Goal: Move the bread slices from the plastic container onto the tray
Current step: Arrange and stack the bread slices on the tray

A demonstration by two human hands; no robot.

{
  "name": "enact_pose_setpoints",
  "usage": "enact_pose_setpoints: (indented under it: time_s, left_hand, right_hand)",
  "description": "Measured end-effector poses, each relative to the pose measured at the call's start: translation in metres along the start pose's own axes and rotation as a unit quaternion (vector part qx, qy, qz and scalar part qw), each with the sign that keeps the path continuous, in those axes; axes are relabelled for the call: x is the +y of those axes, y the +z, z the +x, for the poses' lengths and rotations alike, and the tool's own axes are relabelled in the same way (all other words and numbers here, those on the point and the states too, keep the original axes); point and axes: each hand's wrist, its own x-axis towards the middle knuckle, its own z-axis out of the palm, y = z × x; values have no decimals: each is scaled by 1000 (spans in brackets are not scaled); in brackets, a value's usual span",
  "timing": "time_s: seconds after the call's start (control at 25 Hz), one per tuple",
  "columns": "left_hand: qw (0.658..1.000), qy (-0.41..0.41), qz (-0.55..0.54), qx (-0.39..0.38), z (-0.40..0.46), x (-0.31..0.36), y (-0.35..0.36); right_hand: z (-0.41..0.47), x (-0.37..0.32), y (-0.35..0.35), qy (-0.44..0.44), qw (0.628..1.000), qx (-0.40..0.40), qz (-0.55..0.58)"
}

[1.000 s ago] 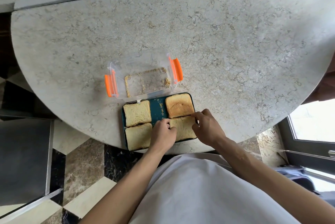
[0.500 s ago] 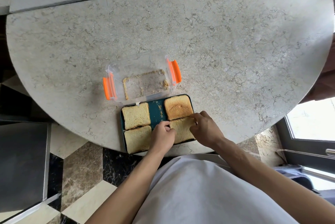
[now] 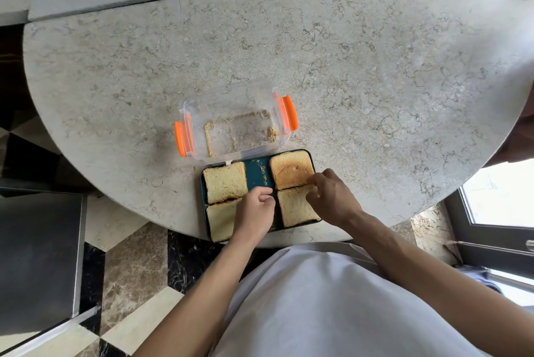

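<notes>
Nearest to the camera is the person's white shirt (image 3: 332,304), and two bare forearms reach from it up to the table (image 3: 375,67).

The left hand (image 3: 254,212) is a loose fist with the fingers curled in. It lies over the middle of the tray (image 3: 257,173), and its knuckles are at the left edge of the near right slice (image 3: 294,207). Whether it pinches this slice or only rests beside it, I cannot tell. The right hand (image 3: 332,197) is bent at the top right corner of the same slice, at about 2 o'clock of it. Its fingertips touch the seam between this slice and the toasted slice (image 3: 290,173) behind; how far they are closed I cannot tell.

The tray is dark teal and stands at the near edge of the table, at 6 o'clock of the round top. On it there are four slices, in two columns of two. In the left column, the near left slice (image 3: 221,222) is partly covered by the left hand, and the far left slice (image 3: 225,181) is just behind it. In the right column are the other two, touching each other. Between the columns a strip of bare tray shows, with some crumbs.

At 12 o'clock of the tray, and touching its far rim, stands one clear container (image 3: 237,125) with two orange clips (image 3: 289,113), one at each end. It holds no slices, only crumbs along the edges of its floor.
</notes>
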Motion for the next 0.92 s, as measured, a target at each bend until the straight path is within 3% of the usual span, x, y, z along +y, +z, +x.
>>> enact_pose_setpoints:
  time_s: [0.12,0.2,0.28,0.48,0.92]
  left_hand:
    - [982,139,110,61,-5,-13,-21]
    - [950,232,181,104,-8,-23,-33]
    - [917,275,274,94,-3,-30,-40]
    - [870,222,439,35,6,-48,-50]
    - [852,209,478,42,8,-54,-55]
  right_hand:
    - [-1,-15,10,-59,997,22,-54]
    - [-1,-27,19,-102,990,31,-88]
    - [1,-35,30,-148,980,31,-128]
    - [6,-34,53,-167,962,10,-217]
    - [6,-25,51,-167,964,12,-206]
